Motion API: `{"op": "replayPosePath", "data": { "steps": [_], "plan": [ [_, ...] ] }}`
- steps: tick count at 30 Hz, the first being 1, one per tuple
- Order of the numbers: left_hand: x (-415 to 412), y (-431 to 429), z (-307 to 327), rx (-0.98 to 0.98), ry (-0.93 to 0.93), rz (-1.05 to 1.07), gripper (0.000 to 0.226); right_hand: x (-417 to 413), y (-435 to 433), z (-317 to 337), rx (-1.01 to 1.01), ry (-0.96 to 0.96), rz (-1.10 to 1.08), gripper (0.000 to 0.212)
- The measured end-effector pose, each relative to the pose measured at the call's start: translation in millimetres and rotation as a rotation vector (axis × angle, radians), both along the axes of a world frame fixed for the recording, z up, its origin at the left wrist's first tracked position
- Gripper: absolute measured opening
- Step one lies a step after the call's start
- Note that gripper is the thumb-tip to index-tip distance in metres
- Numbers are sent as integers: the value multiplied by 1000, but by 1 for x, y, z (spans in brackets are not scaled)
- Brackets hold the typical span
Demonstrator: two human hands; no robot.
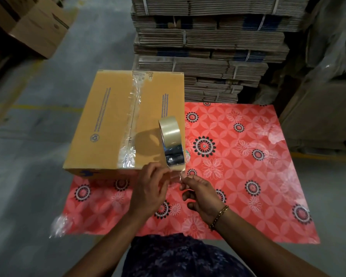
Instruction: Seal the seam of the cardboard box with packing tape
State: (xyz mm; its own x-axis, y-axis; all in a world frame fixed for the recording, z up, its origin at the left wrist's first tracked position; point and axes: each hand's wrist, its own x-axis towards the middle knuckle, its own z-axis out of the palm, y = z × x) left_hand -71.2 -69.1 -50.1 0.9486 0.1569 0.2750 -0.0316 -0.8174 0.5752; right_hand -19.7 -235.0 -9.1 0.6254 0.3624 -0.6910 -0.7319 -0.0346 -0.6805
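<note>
my left hand (150,186) and right hand (200,193) pinch, it seems, the tape roll (172,143)'s free end; the box (116,120)'s seam (133,116) runs away, up-left, left hand nearer.

The floor (38,156) is grey and dusty, with yellow lines. A red flower mat (248,176) lies on it. Tall piles of flat cardboard (208,47) stand behind the mat.

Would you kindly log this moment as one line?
box seam taped | both hands pinch tape end | left hand | right hand | roll on box
</note>
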Motion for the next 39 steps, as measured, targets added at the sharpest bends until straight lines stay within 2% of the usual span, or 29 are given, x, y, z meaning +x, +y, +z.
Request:
{"op": "replayPosePath", "data": {
  "steps": [3, 7, 9, 13, 15, 18, 20, 23, 26, 30, 34, 38, 39],
  "plan": [
    [2, -8, 1, -24, -6, 26, 32, -2, 1, -1, 1, -5, 15, 19],
    [5, -9, 1, 22, -65, -10, 18, -2, -2, -3, 19, -1, 2, 24],
    [6, -9, 1, -1, -67, -5, 12, -2, -3, -1, 10, -9, 19, 35],
    [9, -10, 3, -83, -46, 17, 17, -6, -4, -3, -53, -20, 179, 72],
    [10, -11, 5, -124, -34, 17, 13, -5, -11, -9, -77, -107, 148, 63],
    [8, -11, 5, -195, -25, 28, 8, 3, -29, -22, -206, -434, 96, 21],
    [7, -11, 5, -231, -26, 35, 10, 11, -37, -28, -249, -613, 144, 28],
    [6, -10, 4, -261, -22, 35, 9, 21, -39, -31, -335, -846, 336, 40],
    [5, -9, 1, -271, 11, 30, 6, 27, -33, -32, -410, -1031, 413, 33],
    [5, -8, 0, -289, 43, 20, 11, 33, -25, -34, -428, -1174, 419, 14],
    [5, -6, -1, -367, 58, 24, 11, 36, -27, -39, -426, -1187, 402, 3],
    [-2, -10, -1, -508, 137, 106, 56, 38, -27, -38, -413, -1167, 422, 2],
    [-3, -10, -1, -535, 149, 120, 60, 39, -27, -37, -412, -1166, 428, 2]
  ]
}}
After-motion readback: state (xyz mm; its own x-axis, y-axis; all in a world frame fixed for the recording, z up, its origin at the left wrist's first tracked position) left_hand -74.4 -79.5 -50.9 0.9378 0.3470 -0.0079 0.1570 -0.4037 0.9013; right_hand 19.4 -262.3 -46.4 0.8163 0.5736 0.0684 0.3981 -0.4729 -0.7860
